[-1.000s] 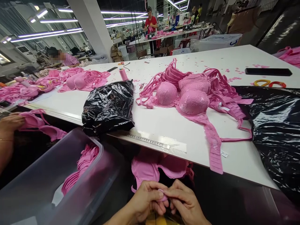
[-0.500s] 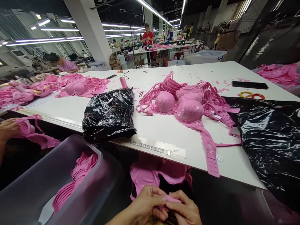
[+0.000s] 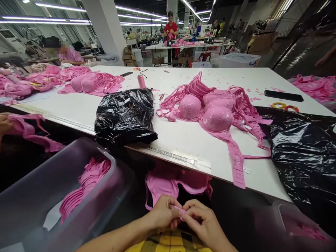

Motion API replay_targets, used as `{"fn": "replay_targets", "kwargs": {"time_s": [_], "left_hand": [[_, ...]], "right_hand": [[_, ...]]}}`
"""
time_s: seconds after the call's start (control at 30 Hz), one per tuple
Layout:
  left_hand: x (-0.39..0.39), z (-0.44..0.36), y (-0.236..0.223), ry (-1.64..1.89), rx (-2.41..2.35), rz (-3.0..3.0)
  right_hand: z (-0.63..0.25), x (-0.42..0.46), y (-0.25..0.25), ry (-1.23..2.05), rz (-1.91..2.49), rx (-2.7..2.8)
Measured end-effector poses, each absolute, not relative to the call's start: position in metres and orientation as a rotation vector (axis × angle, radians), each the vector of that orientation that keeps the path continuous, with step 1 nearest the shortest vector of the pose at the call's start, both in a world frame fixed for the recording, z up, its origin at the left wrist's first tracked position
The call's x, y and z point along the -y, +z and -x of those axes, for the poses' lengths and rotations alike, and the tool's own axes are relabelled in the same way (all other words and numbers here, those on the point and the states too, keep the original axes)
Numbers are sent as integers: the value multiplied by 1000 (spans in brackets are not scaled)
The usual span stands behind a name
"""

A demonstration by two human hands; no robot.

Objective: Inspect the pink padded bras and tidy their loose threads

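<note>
My left hand and my right hand meet low in the middle of the view, above a yellow checked garment. Between the pinched fingertips of both is a small strip of pink bra fabric. Just beyond my hands, below the table edge, a pink bra shows its cups; the link between it and the strip is hidden by my fingers. On the white table ahead lies a stack of pink lace bras with one band drooping towards the near edge.
Black plastic bags sit left and right on the table. A clear bin with stacked pink pieces stands at left. A co-worker's hand holds a pink bra there. Yellow and red-handled scissors lie at right; a tape measure runs along the edge.
The camera view has shifted slightly. My hands sit a bit higher, and my right hand has turned, with its fingertips still pinching the pink strip together with my left.
</note>
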State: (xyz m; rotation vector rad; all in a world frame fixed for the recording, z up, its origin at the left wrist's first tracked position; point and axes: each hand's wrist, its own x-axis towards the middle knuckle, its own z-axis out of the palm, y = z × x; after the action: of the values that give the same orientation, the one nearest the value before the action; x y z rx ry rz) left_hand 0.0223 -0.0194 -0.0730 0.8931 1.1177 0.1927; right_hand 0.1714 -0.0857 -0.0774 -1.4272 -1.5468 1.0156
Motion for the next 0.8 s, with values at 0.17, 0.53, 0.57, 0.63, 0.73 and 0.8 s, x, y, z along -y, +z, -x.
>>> {"fn": "replay_targets", "kwargs": {"time_s": [0.17,0.53,0.57,0.63,0.73,0.8], "left_hand": [[16,-24,-68,217,-1118,-854],[10,-39,-70,227,-1096,-758],[8,-42,-68,248,-1073,-784],[2,-47,-63,290,-1010,-863],[-12,-52,-59,409,-1015,-1093],[-17,-55,-65,527,-1056,-1443]], "right_hand": [[-168,83,-79,1026,1415,1531],[-183,78,-72,1315,1484,1474],[-188,77,-71,1288,1497,1477],[-199,75,-67,1142,1529,1538],[-219,65,-60,834,1587,1640],[-228,54,-62,667,1592,1699]]}}
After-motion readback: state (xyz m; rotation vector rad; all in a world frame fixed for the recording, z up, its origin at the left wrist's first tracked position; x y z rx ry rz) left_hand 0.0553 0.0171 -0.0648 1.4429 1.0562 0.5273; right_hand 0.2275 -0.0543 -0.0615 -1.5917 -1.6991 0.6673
